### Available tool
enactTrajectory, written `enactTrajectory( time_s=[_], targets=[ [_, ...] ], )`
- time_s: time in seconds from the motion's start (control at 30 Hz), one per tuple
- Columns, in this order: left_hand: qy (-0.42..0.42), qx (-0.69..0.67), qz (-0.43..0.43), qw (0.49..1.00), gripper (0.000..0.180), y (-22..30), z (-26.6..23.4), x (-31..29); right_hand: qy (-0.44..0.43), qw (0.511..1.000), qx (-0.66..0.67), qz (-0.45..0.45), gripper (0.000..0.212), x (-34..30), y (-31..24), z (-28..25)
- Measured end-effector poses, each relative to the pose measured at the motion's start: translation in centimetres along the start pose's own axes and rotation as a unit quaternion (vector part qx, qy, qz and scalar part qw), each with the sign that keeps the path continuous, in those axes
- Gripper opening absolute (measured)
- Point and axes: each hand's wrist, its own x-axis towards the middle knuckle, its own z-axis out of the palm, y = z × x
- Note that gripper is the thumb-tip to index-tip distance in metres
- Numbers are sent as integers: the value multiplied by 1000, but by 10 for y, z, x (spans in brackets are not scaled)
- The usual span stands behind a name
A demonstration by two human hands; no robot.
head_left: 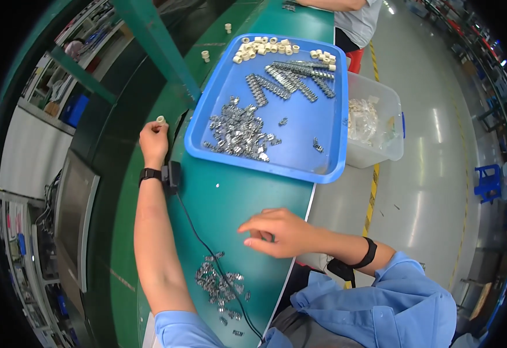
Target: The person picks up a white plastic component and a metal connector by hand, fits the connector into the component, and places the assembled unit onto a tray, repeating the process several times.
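My left hand is stretched out past the left of the blue tray, its fingers closed round a small cream cylinder whose round end shows above them. My right hand hovers over the green table near its right edge, fingers loosely bent and apart from the thumb, with nothing visible in them. In the blue tray lie a heap of small shiny metal clips, long rows of nested metal pieces and several cream cylinders. A second pile of metal clips rests on the green table.
A black cable crosses the table from a dark box by my left wrist. Two stacks of cream cylinders stand left of the tray. On the right is a clear bin holding plastic bags. Another person sits at the far end.
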Motion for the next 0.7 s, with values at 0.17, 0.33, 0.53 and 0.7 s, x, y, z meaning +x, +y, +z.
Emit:
enactTrajectory(
  time_s=[0.17,0.33,0.53,0.7],
  targets=[
    [-52,35,-2,998,29,-4,24,15,20,1000,21,-6,22,2,18,-8],
    [-15,97,-12,995,39,-3,-13,-9,13,998,49,-30,17,-1,10,-9],
    [-114,-127,32,985,30,138,-132,-135,52,983,-166,-55,14,27,-19,-129],
    [-198,-207,-80,955,12,230,-223,-286,-51,893,-436,99,32,125,36,-210]
  ],
)
